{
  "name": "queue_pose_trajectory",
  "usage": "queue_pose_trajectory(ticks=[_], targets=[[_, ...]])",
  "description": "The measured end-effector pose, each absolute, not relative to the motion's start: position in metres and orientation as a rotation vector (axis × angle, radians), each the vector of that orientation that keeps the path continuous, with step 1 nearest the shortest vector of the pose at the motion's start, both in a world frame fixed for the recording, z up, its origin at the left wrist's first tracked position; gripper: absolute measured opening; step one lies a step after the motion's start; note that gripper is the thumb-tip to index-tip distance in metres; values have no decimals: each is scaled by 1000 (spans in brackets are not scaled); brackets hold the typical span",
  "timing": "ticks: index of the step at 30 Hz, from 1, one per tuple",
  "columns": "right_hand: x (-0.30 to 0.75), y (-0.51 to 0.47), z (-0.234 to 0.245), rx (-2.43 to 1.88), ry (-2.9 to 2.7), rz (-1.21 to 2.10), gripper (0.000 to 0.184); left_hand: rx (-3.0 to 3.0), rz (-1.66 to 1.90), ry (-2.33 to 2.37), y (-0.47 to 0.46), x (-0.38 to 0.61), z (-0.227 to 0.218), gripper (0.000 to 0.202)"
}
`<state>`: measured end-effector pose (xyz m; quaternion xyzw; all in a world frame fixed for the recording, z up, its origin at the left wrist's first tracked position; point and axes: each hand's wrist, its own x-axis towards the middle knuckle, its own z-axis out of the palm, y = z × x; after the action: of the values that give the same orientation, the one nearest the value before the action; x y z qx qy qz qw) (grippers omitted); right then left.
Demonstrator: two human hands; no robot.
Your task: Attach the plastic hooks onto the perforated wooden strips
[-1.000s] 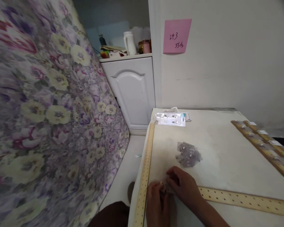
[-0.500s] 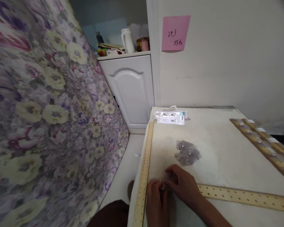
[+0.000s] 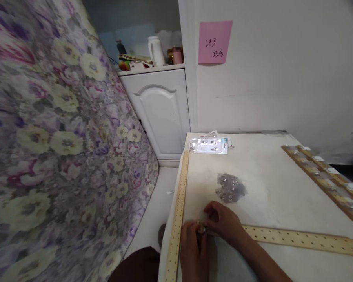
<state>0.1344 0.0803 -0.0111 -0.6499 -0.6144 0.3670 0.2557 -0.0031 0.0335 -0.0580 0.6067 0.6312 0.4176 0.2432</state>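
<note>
My left hand is closed at the near left of the table, its fingertips pinching a small shiny metal piece. My right hand meets it from the right, thumb and index finger pressed at the same piece. Fingers cover much of this piece, so its exact kind is unclear. A perforated wooden strip runs from the right to under my right hand; its left end is hidden. Just beyond the hands lies a heap of small clear plastic packets with shiny metal parts inside.
Another perforated strip lies along the table's left edge. A blister pack sits at the back left. Wooden strips carrying small packets line the right side. A floral curtain hangs at left, beside a white cabinet.
The view has shifted slightly. Both hands stay together at the small metal piece, which shows a little more between the fingertips. The other things on the table lie as before.
</note>
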Motion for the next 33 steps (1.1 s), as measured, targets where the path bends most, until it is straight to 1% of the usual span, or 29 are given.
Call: queue_pose_trajectory(ticks=[6,12,15,19,23,25,29,33], targets=[[136,81,-12,-1728,-1701,987,32,1677,1170,1723,34,-3,-55,21],[138,79,-16,-1672,-1665,936,38,1684,1139,1665,29,-4,-34,18],[151,67,-12,-1604,-1622,882,35,1707,1147,1657,27,-4,-27,18],[192,37,-12,-1560,-1713,693,28,1728,1204,1666,27,-2,-27,18],[234,9,-22,-1695,-1832,508,34,1732,1241,1690,29,0,-33,20],[244,3,-24,-1738,-1864,477,35,1745,1254,1692,30,-1,-35,22],[247,0,-21,-1769,-1886,479,29,1782,1225,1685,30,-3,-32,24],[244,0,-14,-1770,-1879,471,24,1744,1246,1701,28,-3,-25,35]])
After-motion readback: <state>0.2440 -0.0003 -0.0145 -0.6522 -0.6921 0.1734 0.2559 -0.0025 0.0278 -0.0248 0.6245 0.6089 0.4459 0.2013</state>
